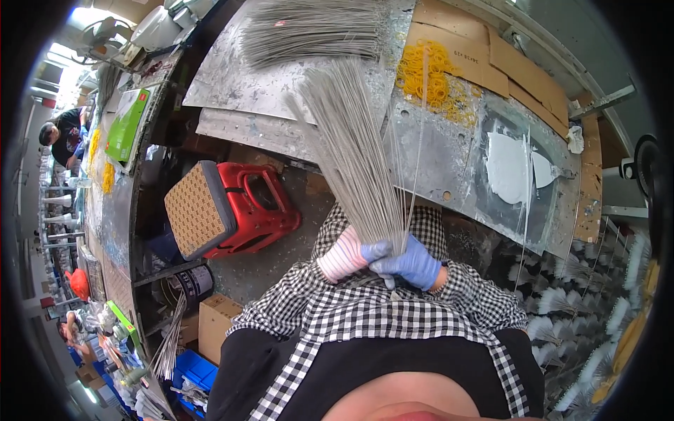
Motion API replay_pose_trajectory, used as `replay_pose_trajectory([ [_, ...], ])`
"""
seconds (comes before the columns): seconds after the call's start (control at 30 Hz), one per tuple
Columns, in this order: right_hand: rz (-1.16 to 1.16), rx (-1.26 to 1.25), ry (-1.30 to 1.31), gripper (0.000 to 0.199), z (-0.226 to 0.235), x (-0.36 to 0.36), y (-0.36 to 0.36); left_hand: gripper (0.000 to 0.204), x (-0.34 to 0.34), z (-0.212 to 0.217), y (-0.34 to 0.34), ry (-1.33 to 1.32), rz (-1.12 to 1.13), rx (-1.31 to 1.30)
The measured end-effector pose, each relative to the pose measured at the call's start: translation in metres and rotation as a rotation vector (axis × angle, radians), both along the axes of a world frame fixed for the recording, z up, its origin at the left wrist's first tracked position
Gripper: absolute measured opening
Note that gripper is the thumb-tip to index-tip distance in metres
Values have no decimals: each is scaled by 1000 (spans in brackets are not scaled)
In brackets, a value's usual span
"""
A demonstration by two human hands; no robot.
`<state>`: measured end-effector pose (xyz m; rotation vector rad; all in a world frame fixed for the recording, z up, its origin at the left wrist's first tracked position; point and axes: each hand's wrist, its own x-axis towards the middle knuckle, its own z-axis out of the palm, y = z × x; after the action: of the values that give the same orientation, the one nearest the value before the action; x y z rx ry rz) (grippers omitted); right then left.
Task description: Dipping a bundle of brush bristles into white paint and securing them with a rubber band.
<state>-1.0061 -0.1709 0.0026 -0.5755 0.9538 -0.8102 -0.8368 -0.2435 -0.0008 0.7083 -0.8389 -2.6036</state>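
A thick bundle of thin grey wires [361,154] fans out from my hands toward the far table. My left hand [345,257], in a pink-and-white striped glove with grey-blue fingertips, is closed round the bundle's near end. Beside it, my right hand [413,265] in a lilac-blue glove also grips that end, its fingers meeting those of the left. A few strands stand apart on the right side of the bundle. Both hands are close to my checked apron, and their palms are hidden.
Across the metal table [439,161] lie a second wire pile [316,29], yellow rubber bands [427,70], cardboard [449,50] and white paste [507,168] with a scraper. A red stool [263,203] stands left; white-tipped bundles [562,302] fill the lower right. Another person [67,137] works far left.
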Motion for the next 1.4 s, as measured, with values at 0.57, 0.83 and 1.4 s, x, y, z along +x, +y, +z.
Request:
replay_pose_trajectory([
  [0.57, -20, 52, -32, 63, -81, 3, 35, 74, 9, -50, -26, -120, 662, -148],
  [0.83, 120, -114, 56, 72, -86, -6, 44, 50, 26, -30, -64, -64, 857, -335],
  [1.4, 195, -183, 245, 68, -98, -9, 61, 47, 23, -37, -53, -107, 854, -45],
])
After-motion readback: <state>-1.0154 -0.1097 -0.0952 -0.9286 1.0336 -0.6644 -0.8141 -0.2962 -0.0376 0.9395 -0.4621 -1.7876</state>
